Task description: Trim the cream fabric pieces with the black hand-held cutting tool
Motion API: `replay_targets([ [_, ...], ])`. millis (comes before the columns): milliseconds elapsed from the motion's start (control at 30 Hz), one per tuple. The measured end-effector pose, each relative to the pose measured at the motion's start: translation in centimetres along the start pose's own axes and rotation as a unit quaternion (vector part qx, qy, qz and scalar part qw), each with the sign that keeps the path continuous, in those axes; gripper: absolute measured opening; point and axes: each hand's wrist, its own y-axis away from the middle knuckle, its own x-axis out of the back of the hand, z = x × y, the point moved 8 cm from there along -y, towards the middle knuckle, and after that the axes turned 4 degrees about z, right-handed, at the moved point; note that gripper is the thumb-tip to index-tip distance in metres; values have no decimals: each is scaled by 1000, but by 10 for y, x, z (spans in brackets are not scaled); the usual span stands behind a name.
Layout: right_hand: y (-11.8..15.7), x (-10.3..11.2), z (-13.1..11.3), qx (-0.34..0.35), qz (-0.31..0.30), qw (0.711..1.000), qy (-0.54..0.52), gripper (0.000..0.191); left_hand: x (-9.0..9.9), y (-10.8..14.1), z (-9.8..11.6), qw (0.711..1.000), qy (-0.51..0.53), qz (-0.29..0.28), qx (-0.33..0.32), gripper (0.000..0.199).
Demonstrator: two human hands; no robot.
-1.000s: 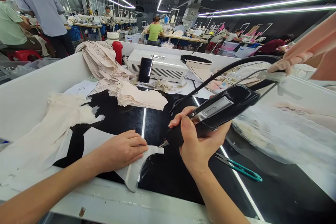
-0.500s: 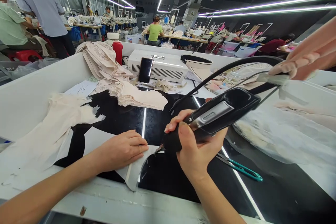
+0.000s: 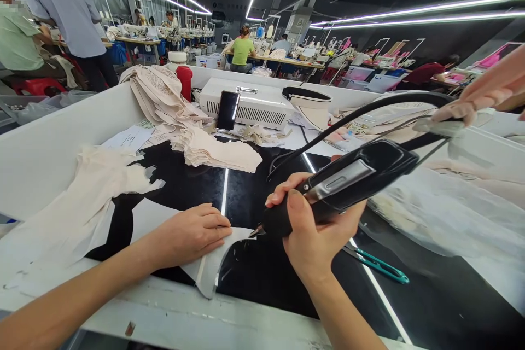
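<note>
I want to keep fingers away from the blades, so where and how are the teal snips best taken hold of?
Probably by the teal handle, coming from the right and near side. The snips lie slanted on the black surface with the handle end pointing right and toward the person; the blades point left toward the right hand.

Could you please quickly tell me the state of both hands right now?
Left hand: open, laid palm-down on the white piece.
Right hand: closed, holding the black handheld tool.
</note>
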Motion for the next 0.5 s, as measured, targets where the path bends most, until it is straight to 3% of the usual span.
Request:
replay_targets([
  [300,1,0,0,-1,10,999,32,34,-4,1,-1,1000,-5,6,8,17],
  [500,1,9,4,6,4,999,48,34,-3,1,7,996,-78,33,32,28],
])
